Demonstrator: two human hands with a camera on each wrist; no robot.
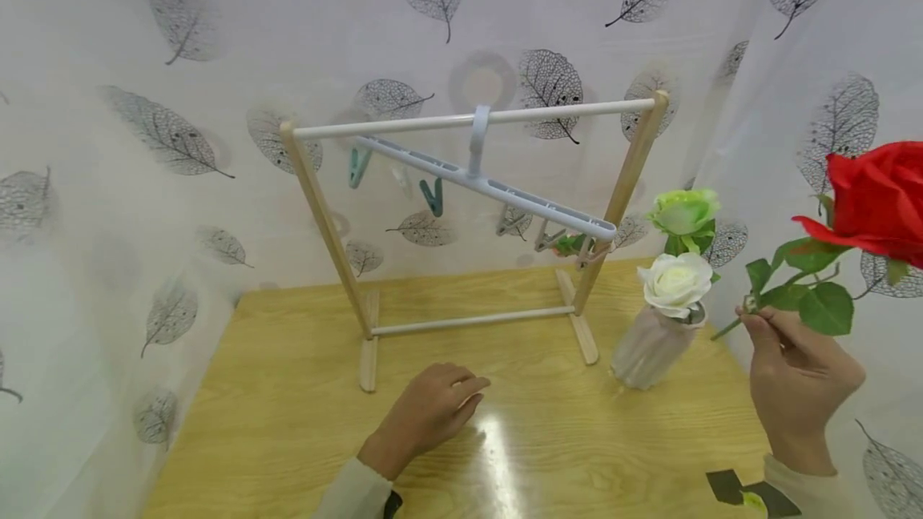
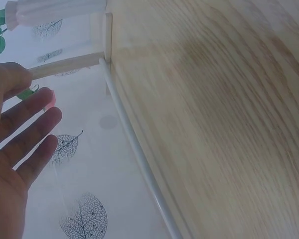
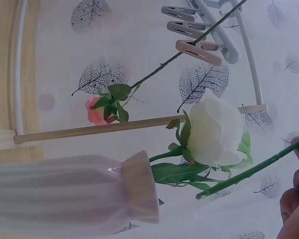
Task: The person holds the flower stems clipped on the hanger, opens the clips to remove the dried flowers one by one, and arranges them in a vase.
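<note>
My right hand (image 1: pixel 804 383) pinches the green stem of a red artificial rose (image 1: pixel 880 203), raised to the right of a pale vase (image 1: pixel 649 351). A white rose (image 1: pixel 676 283) and a light green flower (image 1: pixel 683 212) stand in that vase. In the right wrist view, the cut end of the held stem (image 3: pixel 249 172) points toward the vase's flowers, beside the white rose. Over the front middle of the table, my left hand (image 1: pixel 436 407) holds nothing; its fingers are relaxed and spread in the left wrist view.
A wooden rack (image 1: pixel 328 235) with white bars stands at the back of the table (image 1: pixel 288 431). From its top bar hangs a tilted clip hanger (image 1: pixel 433 170) with several clothespins. A pink flower (image 3: pixel 95 110) hangs head-down from one clip. Leaf-print curtains surround the table.
</note>
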